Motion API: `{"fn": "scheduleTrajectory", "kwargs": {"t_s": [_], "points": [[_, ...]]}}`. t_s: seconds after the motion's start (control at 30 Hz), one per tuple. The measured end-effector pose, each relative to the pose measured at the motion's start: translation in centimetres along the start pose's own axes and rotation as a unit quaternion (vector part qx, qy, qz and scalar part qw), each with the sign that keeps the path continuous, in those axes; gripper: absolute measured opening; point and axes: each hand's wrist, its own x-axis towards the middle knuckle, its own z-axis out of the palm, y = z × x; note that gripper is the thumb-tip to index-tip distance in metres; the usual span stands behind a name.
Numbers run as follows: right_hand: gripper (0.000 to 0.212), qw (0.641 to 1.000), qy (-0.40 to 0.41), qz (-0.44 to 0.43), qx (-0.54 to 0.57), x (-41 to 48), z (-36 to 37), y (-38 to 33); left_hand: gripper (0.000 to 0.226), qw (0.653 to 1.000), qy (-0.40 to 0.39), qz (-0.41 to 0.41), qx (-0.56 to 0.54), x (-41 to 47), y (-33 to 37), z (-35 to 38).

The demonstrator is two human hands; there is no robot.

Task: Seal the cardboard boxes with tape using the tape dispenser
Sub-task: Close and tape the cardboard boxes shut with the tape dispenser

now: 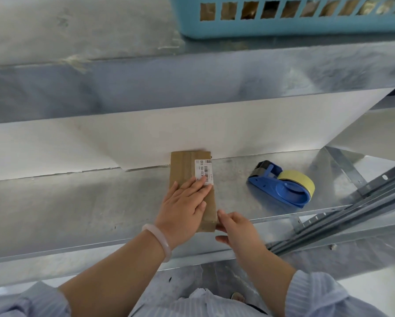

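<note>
With right hand curled at the near corner of the box, grip impossible to tell, and left hand pressing flat, unclenched, on top, could skid it askew on the metal shelf, tape dispenser lying unreached beyond.

Left hand flat, right hand half-curled

A galvanized metal shelf is seen across the foreground, backed by a white panel. A second metal shelf is mounted above it, and a light-blue slotted plastic basket is set on that. A perforated steel upright is seen at the right. The scene is evenly lit.
</note>
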Motion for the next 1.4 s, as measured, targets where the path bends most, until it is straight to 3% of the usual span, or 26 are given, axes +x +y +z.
{"fn": "scheduleTrajectory", "kwargs": {"t_s": [0.17,0.3,0.37,0.47,0.57,0.63,0.77,0.9,1.13,1.23,1.33,1.4], "points": [[0.009,0.997,0.056,-0.045,0.002,-0.3,1.9,0.7,0.048,0.987,0.008,-0.021,-0.159,0.5,-0.3,-0.8],[0.026,0.991,0.065,-0.096,-0.065,0.2,1.7,0.6,0.049,0.910,0.039,-0.087,-0.402,-0.4,-0.6,-1.6],[0.030,0.986,0.076,-0.106,-0.101,0.5,1.2,0.3,0.051,0.884,0.078,-0.120,-0.444,-0.8,-0.9,-2.1],[0.036,0.975,0.087,-0.174,-0.106,-0.1,0.6,0.1,0.052,0.892,0.110,-0.098,-0.426,-1.3,-1.8,-2.9],[0.066,0.949,0.000,-0.257,-0.181,-1.1,1.3,0.1,0.040,0.963,0.100,0.009,-0.251,-2.3,-2.8,-2.0],[0.074,0.939,-0.032,-0.259,-0.225,-1.4,2.2,0.2,0.059,0.981,0.088,-0.007,-0.173,-3.1,-3.2,-0.2],[0.072,0.952,-0.047,-0.255,-0.164,-1.3,3.1,0.4,0.080,0.951,0.079,-0.088,-0.286,-3.9,-3.0,1.7],[0.070,0.973,-0.082,-0.211,-0.045,-0.9,3.4,0.7,0.072,0.912,0.072,-0.126,-0.383,-3.9,-2.9,2.2],[0.053,0.975,-0.071,-0.209,-0.005,-0.9,3.5,1.1,0.059,0.882,0.089,-0.143,-0.440,-3.9,-2.7,2.4],[0.055,0.969,-0.072,-0.235,-0.033,-1.2,3.2,1.2,0.070,0.908,0.093,-0.122,-0.389,-4.0,-3.3,2.5],[0.084,0.956,-0.093,-0.252,-0.120,-1.1,2.4,1.1,0.098,0.946,0.076,-0.090,-0.301,-4.0,-4.3,2.4],[0.090,0.939,-0.088,-0.268,-0.196,-0.9,2.1,0.9,0.108,0.968,0.060,-0.064,-0.236,-3.9,-5.0,2.2]]}}
